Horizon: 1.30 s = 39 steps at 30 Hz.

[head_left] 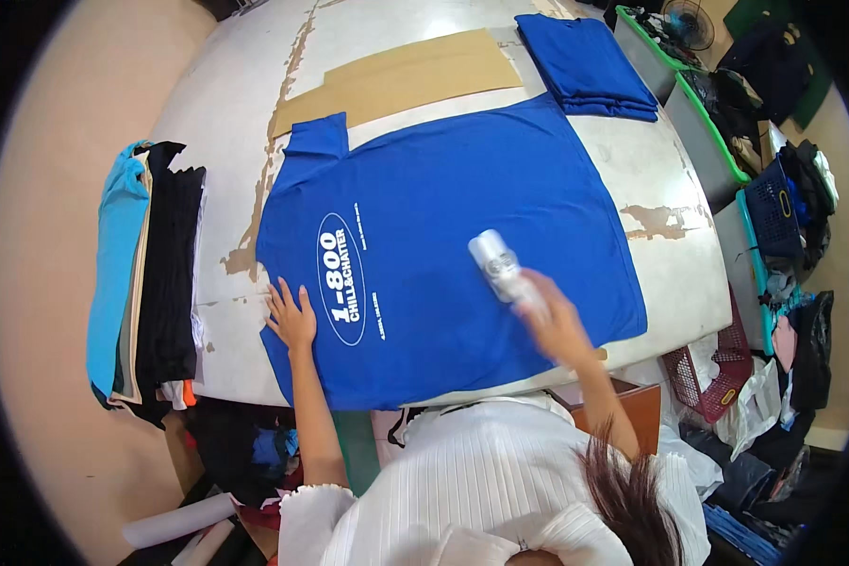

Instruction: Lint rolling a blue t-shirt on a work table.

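A blue T-shirt point(443, 203) lies spread flat across the table, with a white oval print of lettering near its left end. My left hand point(292, 316) rests palm down on the shirt's left side, beside the print, fingers spread. In my right hand point(555, 325) is a white cylindrical tool point(493, 257) with a thick rounded head and a narrower grip. It is over the shirt's right half, tilted toward the far left. Motion blurs it, and I cannot tell its exact kind or whether it touches the cloth.
Beyond the shirt lies brown cardboard point(424, 68), with folded blue shirts point(590, 71) stacked at the far right. Folded garments point(165, 274) hang over the table's left edge. Green-rimmed bins point(717, 127) and a maroon basket point(717, 368) stand along the right.
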Tool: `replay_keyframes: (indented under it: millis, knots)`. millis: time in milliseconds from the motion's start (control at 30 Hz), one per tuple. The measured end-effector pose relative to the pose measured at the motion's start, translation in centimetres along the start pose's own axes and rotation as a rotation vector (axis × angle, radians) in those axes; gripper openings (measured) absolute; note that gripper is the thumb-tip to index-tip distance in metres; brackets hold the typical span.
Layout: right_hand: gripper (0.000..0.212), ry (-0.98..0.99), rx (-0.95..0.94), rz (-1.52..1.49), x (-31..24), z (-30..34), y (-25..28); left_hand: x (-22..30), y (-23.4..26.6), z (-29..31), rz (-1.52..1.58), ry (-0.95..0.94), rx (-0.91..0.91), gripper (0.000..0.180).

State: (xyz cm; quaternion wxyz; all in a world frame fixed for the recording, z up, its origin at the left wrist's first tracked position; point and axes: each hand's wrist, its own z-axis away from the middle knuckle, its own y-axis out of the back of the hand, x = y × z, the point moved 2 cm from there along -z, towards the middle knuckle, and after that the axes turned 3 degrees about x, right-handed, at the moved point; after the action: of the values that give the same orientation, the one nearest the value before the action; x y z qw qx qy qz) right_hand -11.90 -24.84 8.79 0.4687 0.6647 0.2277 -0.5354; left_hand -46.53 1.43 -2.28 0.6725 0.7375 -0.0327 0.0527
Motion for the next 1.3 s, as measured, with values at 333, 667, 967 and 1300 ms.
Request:
replay_keyframes:
  millis: [333, 667, 967, 1300]
  knots:
    - [0.037, -0.399, 0.257, -0.198, 6.4, 2.7, 6.8, -3.0, 0.7, -0.1, 0.043, -0.174, 0.005, 0.052]
    - [0.038, -0.044, -0.113, 0.32, -1.3, 2.8, -9.8, -2.7, 0.4, -0.1, 0.065, -0.191, 0.029, 0.052]
    - [0.041, -0.426, -0.033, -0.09, 1.1, 1.4, -7.0, -3.8, 1.0, 0.0, 0.112, -0.209, 0.009, 0.054]
    - [0.037, -0.314, 0.499, 0.455, 1.0, 1.1, -8.9, -3.3, 1.5, -0.4, 0.075, -0.198, -0.124, 0.055]
